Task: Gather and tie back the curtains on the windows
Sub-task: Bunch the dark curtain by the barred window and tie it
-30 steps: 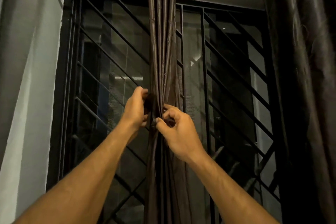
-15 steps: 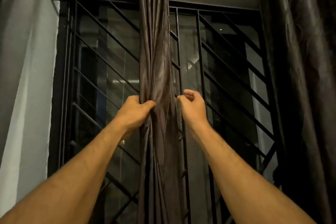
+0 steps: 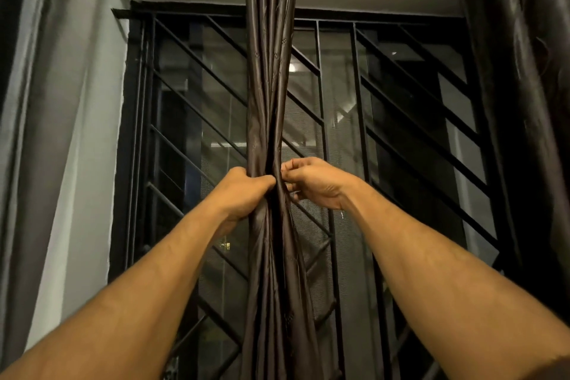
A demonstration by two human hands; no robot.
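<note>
Three curtains are hanging here: one dark brown, glossy, gathered curtain [image 3: 271, 86] in front of the middle of the black metal window grille [image 3: 410, 120], one pale grey curtain [image 3: 40, 120] well left of the grille, and one dark glossy curtain [image 3: 524, 86] along its right edge. Two bare forearms are reaching up toward the grille's centre. The left hand [image 3: 243, 194] is clenching round the gathered curtain — fingers wrapping behind the bundle, thumb lying across its front. The right hand [image 3: 317, 183] is sitting just right of the bundle, its curled fingertips pinching the curtain's right edge folds. Behind the grille, dim glass is showing a few lights.
</note>
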